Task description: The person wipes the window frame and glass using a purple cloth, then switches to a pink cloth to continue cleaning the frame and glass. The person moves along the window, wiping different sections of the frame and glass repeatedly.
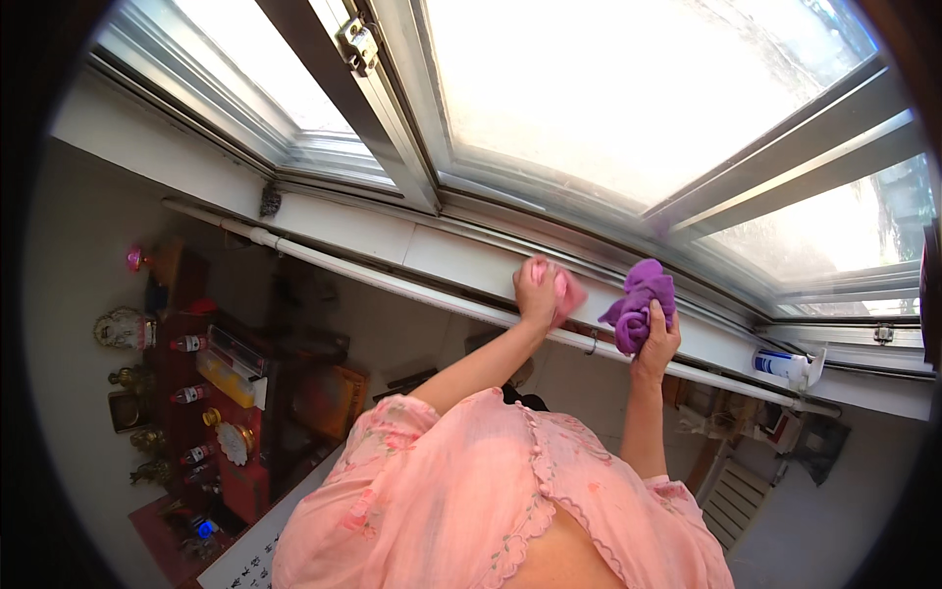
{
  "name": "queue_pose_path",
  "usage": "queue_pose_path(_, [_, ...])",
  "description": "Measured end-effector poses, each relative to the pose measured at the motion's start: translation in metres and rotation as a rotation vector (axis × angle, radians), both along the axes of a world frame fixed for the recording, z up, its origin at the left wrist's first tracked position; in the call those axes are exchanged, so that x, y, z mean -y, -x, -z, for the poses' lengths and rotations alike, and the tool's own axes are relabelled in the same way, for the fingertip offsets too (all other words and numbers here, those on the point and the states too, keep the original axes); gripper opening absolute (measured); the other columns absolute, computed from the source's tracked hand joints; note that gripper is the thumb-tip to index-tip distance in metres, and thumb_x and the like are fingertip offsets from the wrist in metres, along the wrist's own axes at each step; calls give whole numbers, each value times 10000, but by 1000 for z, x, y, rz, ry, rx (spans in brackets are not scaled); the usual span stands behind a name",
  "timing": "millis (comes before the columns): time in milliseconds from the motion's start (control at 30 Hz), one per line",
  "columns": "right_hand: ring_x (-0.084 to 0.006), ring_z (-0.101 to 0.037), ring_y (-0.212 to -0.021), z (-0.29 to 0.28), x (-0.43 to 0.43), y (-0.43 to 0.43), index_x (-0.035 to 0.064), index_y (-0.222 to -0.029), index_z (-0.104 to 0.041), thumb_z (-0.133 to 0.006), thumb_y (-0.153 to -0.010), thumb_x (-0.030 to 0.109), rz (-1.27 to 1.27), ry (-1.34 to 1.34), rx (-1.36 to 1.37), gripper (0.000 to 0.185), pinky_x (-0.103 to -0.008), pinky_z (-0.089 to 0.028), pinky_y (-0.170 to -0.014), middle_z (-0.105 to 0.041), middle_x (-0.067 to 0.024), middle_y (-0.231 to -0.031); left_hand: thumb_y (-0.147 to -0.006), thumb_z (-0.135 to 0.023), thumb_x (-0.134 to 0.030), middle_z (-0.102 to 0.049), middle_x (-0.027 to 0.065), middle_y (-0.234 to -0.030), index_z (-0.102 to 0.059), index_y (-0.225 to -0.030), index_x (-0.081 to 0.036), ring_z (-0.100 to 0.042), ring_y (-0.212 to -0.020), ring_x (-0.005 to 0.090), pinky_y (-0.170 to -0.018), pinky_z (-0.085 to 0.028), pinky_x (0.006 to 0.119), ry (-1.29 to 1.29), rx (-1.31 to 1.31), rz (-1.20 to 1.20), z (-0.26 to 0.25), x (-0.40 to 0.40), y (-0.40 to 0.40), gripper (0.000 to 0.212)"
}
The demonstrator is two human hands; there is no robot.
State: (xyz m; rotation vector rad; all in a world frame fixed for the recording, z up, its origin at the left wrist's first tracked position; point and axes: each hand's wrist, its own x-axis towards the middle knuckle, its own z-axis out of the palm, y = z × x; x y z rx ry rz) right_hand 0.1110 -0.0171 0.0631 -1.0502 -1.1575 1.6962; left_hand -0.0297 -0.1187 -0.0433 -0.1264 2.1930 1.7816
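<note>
My left hand (536,291) grips a bunched pink cloth (569,296), blurred, over the white window sill (441,249). To its right, my right hand (657,340) holds a crumpled purple cloth (642,308) up in front of the sill and the lower window track. Whether either cloth touches the sill I cannot tell. Beyond both hands stands a metal-framed sliding window (589,103) with bright, streaked glass. A small metal latch (358,46) is fixed to the upright frame bar at the upper left.
A white pipe (441,308) runs along the sill's near edge. On the sill at right lies a white and blue bottle (781,365). A dark scrubber-like clump (270,200) sits at left. Below left, a red cabinet (246,478) bears bottles and ornaments. A slatted radiator (734,501) stands lower right.
</note>
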Motion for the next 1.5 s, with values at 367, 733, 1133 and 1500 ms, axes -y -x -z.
queue_pose_path(367, [-57, -601, -752, 33, 25, 33, 36, -1155, -654, -674, -953, 193, -194, 137, -75, 257, -206, -498, -646, -658, 15, -939, -911, -655, -183, -489, 143, -1412, -421, -1479, -66, -510, -1234, 240, -1018, -424, 339, -333, 283, 25, 13, 28, 5, 625])
queue_pose_path(733, [-227, -528, -1208, 12, 58, 78, 74, -1388, -571, -557, -997, 211, -731, -189, 67, 415, -361, -409, -1051, -582, -114, -1323, -831, -683, 69, -681, 73, -1123, -612, -1266, -95, -683, -970, 207, -840, -597, 373, -741, 324, -124, -87, 145, 68, 470])
queue_pose_path(1133, [-266, -541, -1118, 117, 27, 72, 158, -1281, -651, -697, -807, 157, -579, -1357, 598, 476, -431, -370, -984, -620, -34, -1254, -756, -793, -365, -302, 150, -1561, -559, -1368, -262, -269, -1401, 441, -1103, -291, 600, 953, -506, 17, 34, 161, 131, 663])
queue_pose_path(1500, [-260, -538, -1076, 138, 28, 69, 163, -1256, -664, -692, -766, 108, -582, -1434, 620, 494, -420, -381, -972, -622, -19, -1238, -825, -736, -330, -419, 97, -1493, -559, -1334, -270, -358, -1373, 366, -1029, -385, 611, 1090, -313, -320, 49, 303, 328, 542])
